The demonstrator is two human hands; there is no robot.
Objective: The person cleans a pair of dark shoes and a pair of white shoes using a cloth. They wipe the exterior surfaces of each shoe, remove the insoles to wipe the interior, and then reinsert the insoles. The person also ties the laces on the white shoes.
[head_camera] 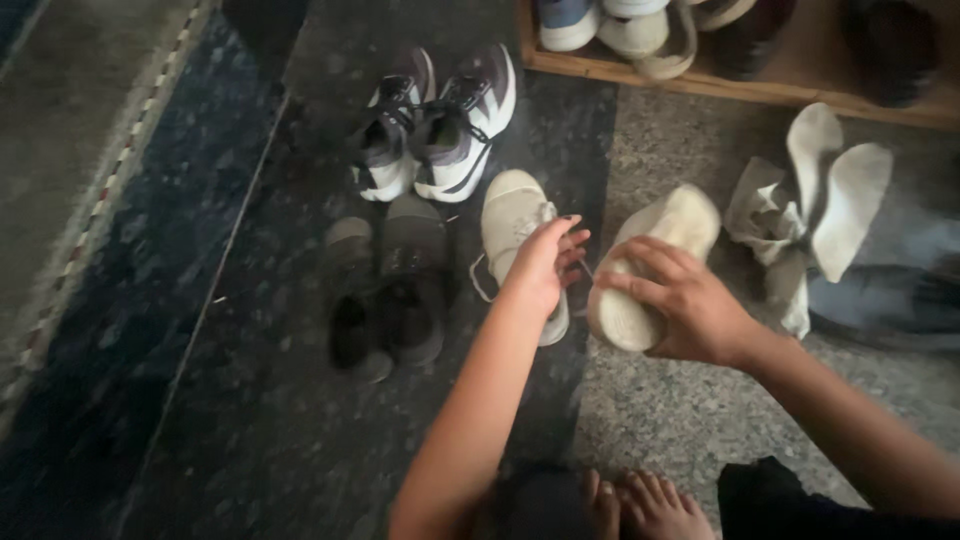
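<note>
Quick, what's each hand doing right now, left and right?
Left hand: closed, fingers pinching the lace of the cream shoe on the floor.
Right hand: closed, holding the other cream shoe, sole up.

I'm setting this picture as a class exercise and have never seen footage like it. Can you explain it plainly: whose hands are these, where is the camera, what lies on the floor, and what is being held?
There is no machine here. One camera sits on a person's head and looks down, so the arms reaching in from the bottom are the person's own, and their bare toes show at the lower edge.

The right hand grips a cream sneaker, tipped so its sole faces us. The left hand rests on the matching sneaker, which stands on the floor, fingers at its laces.

On the dark stone floor also stand a white and grey pair of trainers and a dark pair of shoes. A pale crumpled cloth lies to the right. At the top, a wooden shoe rack holds more shoes.
</note>
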